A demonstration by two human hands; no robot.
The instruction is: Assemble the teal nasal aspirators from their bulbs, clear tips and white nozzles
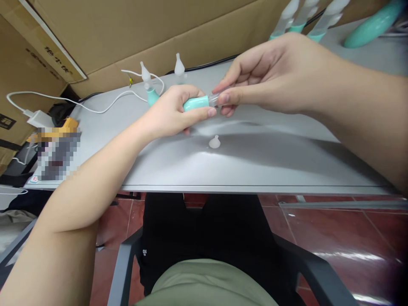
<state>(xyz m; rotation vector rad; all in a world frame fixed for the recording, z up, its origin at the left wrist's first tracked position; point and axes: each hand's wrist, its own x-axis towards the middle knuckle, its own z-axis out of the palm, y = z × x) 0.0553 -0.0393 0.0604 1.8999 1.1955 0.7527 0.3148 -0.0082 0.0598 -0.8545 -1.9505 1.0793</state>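
My left hand [170, 110] is closed round the teal body of what looks like a nasal aspirator [196, 103], held sideways above the table. A clear plastic piece [213, 100] sits at the body's right end. Thumb and fingers of my right hand [274, 76] pinch this clear piece; the fingertips partly hide it. On the tabletop just below my hands lies a loose white soft tip [214, 142]. Behind my left hand stands a teal aspirator with a white tip [145, 74]. Beside it is another white tip on a clear piece [179, 67], its lower part hidden.
Several white-tipped teal aspirators [314, 21] stand at the back right, near a teal curved body [371, 27]. Cardboard [143, 29] walls the back of the grey table [287, 170]. A white cable [98, 111], a white adapter [40, 119] and a yellow object [70, 125] are at left.
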